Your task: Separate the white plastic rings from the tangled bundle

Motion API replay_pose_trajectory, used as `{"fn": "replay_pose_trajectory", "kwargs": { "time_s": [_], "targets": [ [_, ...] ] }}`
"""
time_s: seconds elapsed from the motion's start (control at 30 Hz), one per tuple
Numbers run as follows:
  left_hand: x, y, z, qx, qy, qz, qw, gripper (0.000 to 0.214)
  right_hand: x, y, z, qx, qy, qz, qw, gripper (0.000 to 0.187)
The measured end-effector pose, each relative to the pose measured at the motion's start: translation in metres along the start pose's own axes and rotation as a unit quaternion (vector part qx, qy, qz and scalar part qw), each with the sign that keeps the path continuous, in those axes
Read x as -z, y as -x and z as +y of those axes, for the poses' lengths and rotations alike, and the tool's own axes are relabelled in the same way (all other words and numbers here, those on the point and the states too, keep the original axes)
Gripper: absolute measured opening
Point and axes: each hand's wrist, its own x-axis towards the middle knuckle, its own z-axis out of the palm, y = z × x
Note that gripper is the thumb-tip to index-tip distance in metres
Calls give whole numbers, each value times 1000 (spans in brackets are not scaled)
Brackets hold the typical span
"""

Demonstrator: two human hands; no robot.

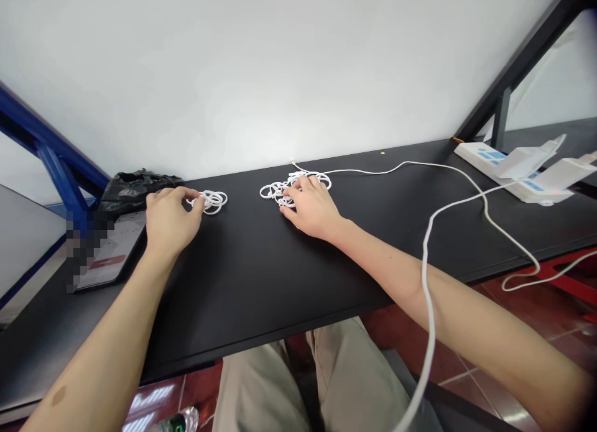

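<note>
A small cluster of thin white rings (pixel 214 200) lies on the left half of the black tabletop. My left hand (pixel 171 216) is at its left side, thumb and forefinger drawn together on the edge of one ring; the other fingers curl out of sight. Nearer the middle is a larger tangled pile of white rings (pixel 273 190). Over that pile rests my right hand (pixel 313 207), palm down, its fingers apart and touching the rings. Part of the pile is hidden beneath the fingers.
A black plastic bag (pixel 133 186) and a dark-framed tablet-like panel (pixel 109 252) are at the left. A white power strip (pixel 504 171) with plugged-in adapters stands at the right. A white cable (pixel 425 264) hangs across my right forearm. A pale wall backs the black table (pixel 252 276).
</note>
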Motion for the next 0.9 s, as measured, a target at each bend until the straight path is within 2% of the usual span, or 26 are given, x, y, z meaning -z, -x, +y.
{"fn": "replay_pose_trajectory", "kwargs": {
  "time_s": [0.1, 0.23, 0.43, 0.67, 0.77, 0.9],
  "targets": [
    [-4, 0, -7, 25, -18, -17, 999, 32, -2, 0, 2, -3, 0, 0, 1000, 24],
    [-8, 3, -2, 17, -15, -14, 1000, 35, -1, -1, 0, 8, -20, 10, 1000, 22],
    [-9, 8, 22, -77, 63, 35, 994, 20, -1, -3, 0, 40, -46, 41, 997, 22],
    [-10, 22, 44, -186, 142, -54, 971, 25, -2, -3, 0, 77, -56, 75, 993, 22],
    [-11, 24, 47, -181, 150, -74, 969, 29, -1, -2, -3, 104, -80, 101, 986, 22],
    [-7, 25, 52, -137, 184, -96, 969, 32, 3, -2, -10, 160, -111, 142, 971, 21]
  ]
}}
